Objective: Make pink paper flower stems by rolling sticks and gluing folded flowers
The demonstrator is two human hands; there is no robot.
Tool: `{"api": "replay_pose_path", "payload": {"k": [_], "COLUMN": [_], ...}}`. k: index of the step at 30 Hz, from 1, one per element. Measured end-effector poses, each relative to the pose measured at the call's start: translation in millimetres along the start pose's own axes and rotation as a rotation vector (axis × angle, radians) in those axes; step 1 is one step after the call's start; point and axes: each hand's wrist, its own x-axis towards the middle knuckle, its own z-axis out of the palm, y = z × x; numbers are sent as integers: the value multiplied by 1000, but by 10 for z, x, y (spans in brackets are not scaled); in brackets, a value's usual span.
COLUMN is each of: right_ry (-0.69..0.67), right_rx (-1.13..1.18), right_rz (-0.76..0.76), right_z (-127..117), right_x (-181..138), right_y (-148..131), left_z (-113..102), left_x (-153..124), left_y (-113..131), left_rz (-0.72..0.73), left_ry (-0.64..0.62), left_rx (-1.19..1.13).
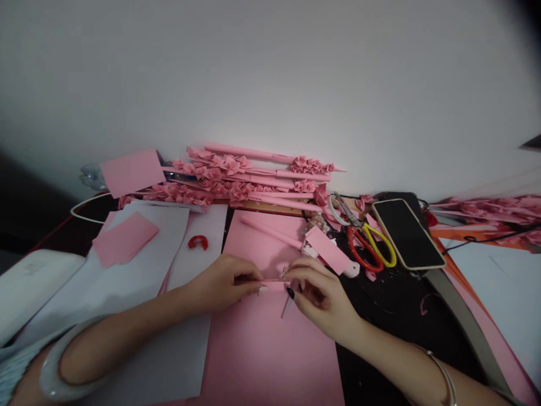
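My left hand (224, 282) and my right hand (315, 290) meet over a large pink paper sheet (270, 349). Both pinch a small folded pink paper strip (274, 279) stretched between their fingertips. A thin pale stick (286, 307) hangs below the right fingers. A rolled pink paper tube (270, 232) lies just beyond the hands on the sheet. A pale bangle sits on my left forearm and a thin metal one on my right wrist.
Finished pink paper flower stems (249, 177) are piled against the white wall. Scissors (366, 239) with red and yellow handles lie right of the hands, beside a phone (408, 234). White sheets (139, 265), pink rectangles (124, 237) and a small red clip (198, 242) lie left.
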Motion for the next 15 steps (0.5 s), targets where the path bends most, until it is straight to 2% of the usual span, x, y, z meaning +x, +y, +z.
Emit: {"api": "replay_pose_path", "payload": {"k": [15], "right_ry": [-47], "right_rx": [-6], "right_rz": [-48], "right_z": [-9], "right_x": [33], "right_y": [-53], "left_z": [0], "left_x": [0], "left_y": [7], "left_rz": [35], "left_ry": [5], "left_rx": [18]}}
